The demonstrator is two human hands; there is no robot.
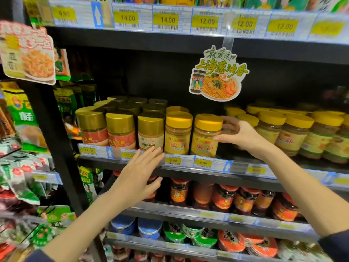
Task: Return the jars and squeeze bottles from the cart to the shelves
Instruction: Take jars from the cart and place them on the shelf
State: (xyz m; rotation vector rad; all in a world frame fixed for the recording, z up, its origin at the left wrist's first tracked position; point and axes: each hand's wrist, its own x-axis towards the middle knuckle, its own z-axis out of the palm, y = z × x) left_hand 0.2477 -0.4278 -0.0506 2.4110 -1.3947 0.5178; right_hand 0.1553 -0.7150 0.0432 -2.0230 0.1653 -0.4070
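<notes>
On the middle shelf point(188, 173), at the left, three gold-lid jars point(120, 129) stand in the front row, with more of them behind. Your left hand point(137, 176) is in front of the shelf edge, below the third of these jars. Its fingers are straight and close together and it holds nothing. The fingertips reach the price strip point(172, 160); whether they touch it, I cannot tell. To the right stands a yellow-lid jar point(177, 133), and just beside it the held jar point(205, 137), also with a yellow lid. It is upright at the front edge of the shelf. Your right hand point(239, 135) grasps it: the thumb lies on its side and the fingers curl round behind. Further right, more yellow-lid jars point(294, 133) fill the row.
</notes>
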